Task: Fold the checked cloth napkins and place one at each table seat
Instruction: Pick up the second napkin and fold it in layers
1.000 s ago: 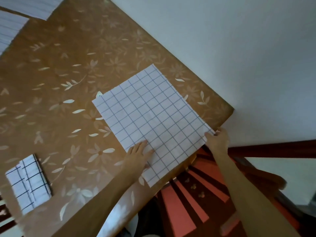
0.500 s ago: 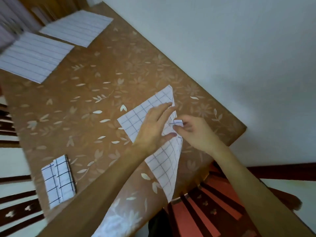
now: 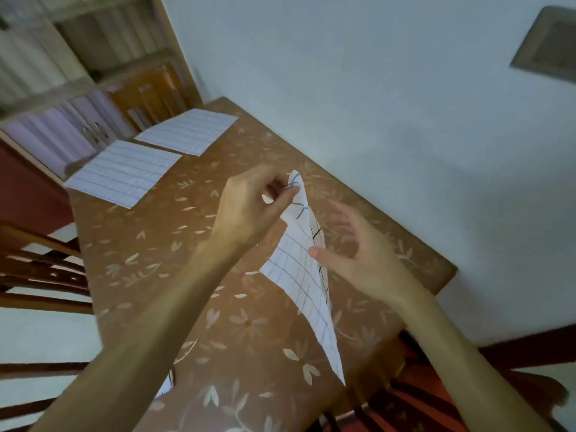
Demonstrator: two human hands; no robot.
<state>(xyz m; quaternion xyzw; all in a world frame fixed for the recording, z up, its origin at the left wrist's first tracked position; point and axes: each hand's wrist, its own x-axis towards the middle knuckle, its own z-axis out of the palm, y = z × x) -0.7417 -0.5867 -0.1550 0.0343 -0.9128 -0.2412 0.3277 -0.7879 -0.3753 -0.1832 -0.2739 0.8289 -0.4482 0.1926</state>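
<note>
Both bare forearms reach in from the lower edge. The left hand is raised, its thumb and fingers pinching the top corner of a checked napkin. The right hand is lower and blurred, with fingers spread loosely and the thumb touching the napkin's edge.

One head-worn view looks forward and down along the table, close above the left hand and right hand

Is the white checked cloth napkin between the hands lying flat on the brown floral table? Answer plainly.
No: the left hand holds the white checked cloth napkin up by a corner, above the brown floral table.
</note>
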